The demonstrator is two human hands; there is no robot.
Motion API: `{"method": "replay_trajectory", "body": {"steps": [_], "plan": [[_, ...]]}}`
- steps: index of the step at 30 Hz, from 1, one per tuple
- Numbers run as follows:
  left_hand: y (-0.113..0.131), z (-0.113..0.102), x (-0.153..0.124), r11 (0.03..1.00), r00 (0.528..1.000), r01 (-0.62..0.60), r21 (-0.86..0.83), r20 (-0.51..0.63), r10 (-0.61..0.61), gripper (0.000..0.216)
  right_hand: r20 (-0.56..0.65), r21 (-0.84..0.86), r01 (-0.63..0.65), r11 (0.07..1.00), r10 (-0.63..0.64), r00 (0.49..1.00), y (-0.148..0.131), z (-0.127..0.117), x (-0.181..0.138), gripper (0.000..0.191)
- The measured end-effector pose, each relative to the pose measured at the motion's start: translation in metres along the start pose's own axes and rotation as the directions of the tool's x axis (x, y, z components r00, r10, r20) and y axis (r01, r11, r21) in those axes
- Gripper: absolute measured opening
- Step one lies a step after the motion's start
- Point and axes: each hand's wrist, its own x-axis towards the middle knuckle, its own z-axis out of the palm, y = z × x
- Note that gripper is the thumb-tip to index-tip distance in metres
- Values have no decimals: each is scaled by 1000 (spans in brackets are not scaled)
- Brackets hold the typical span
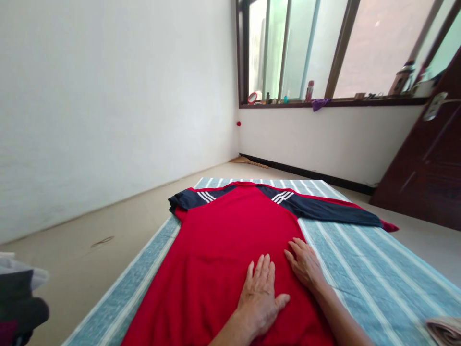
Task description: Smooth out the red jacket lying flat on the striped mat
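Note:
A red jacket with navy shoulders and white stripes is spread flat, its collar pointing away from me. Its right sleeve stretches out to the side, while the left sleeve hangs over or is folded at the cloth's edge; I cannot tell which. My left hand lies flat on the red body, fingers together and thumb out. Near the jacket's right side edge, my right hand rests palm down with its fingers slightly spread. Neither hand grips the fabric.
Beneath the jacket is a blue-and-white striped cloth. A rolled beige item lies at its right edge. Dark and white fabric is at the lower left. A brown door stands right, and bottles line the windowsill.

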Motion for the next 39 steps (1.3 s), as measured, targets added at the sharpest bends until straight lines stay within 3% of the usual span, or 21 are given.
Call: {"method": "replay_trajectory", "body": {"steps": [17,27,33,39], "plan": [[-3,3,-2,1000,1000,1,-9,6,-1,75,4,-9,-21,1000,21,1000,-2,1,-1,41],[3,-19,-3,997,993,35,-72,115,-26,82,-61,26,18,1000,-16,998,3,10,-5,39],[3,-21,-3,997,991,40,-64,133,-31,81,-65,35,18,999,-16,998,4,10,-7,39],[0,-11,-1,997,995,24,-74,99,-17,83,-58,183,-33,983,45,997,-1,3,-2,42]]}}
